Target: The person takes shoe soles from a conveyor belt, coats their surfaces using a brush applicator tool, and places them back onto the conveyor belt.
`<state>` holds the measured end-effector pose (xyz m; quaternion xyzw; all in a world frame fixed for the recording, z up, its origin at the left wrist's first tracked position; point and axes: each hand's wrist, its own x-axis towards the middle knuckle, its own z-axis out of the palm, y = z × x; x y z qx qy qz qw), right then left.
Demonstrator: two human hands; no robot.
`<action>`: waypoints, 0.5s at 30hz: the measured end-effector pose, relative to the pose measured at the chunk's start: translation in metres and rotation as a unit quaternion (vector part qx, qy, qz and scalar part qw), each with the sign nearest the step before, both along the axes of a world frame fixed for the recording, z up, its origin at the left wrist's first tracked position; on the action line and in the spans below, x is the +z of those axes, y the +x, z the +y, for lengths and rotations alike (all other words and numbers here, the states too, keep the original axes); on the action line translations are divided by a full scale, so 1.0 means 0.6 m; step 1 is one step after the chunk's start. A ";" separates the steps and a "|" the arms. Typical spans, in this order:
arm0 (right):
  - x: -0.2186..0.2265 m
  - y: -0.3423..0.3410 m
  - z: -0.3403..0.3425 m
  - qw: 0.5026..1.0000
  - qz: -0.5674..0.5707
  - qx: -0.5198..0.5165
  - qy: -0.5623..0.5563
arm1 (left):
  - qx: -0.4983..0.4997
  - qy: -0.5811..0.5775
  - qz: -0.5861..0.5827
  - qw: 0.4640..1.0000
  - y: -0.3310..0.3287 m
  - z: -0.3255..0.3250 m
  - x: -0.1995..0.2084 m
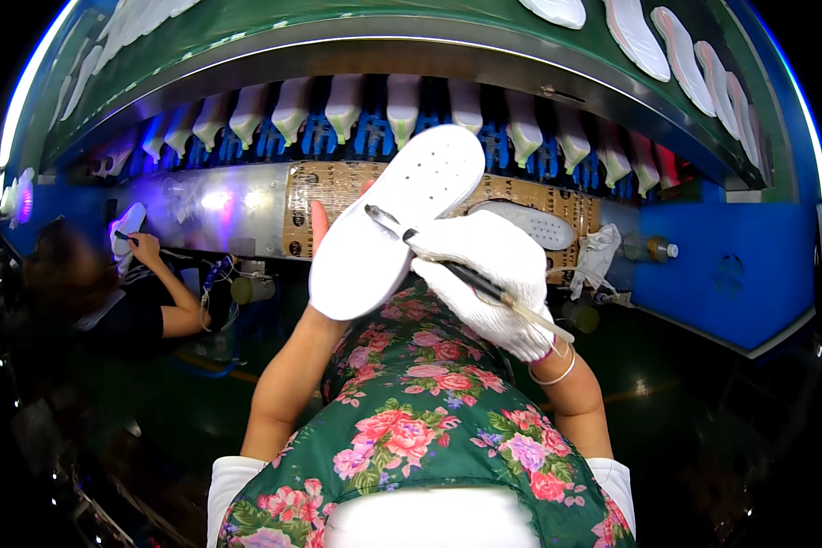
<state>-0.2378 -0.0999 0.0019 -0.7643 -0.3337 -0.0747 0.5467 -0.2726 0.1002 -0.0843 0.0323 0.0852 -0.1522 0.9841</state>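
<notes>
A white shoe sole (420, 173) with small holes in its upper half is held up in front of me, tilted to the right. My left hand (320, 224), bare, grips it from beneath; a thumb or finger shows past its left edge, and the rest is hidden under the sole. My right hand (489, 269), in a white knitted glove, is closed around a dark-handled brush (388, 221) with a thin pale tube running back to the wrist. The brush's tip lies over the middle of the sole and seems to touch it.
Another sole (530, 224) lies on the cardboard-covered ledge (306, 205). Behind hangs a row of pale lasts or shoe parts (402, 105) on blue holders. More soles (635, 41) lie on the green belt above. A bottle (650, 247) and white cloth (598, 256) sit right. A co-worker's hand (143, 247) works at left.
</notes>
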 end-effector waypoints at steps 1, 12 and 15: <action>0.006 -0.006 0.003 1.000 0.006 -0.017 0.005 | -0.011 -0.017 -0.025 0.999 -0.006 -0.001 -0.003; 0.031 -0.005 0.022 0.997 -0.059 -0.046 0.016 | -0.002 -0.035 -0.066 0.997 -0.012 -0.071 -0.031; 0.028 0.006 0.027 0.993 -0.100 -0.051 0.026 | -0.021 0.050 -0.018 0.998 -0.015 -0.077 -0.028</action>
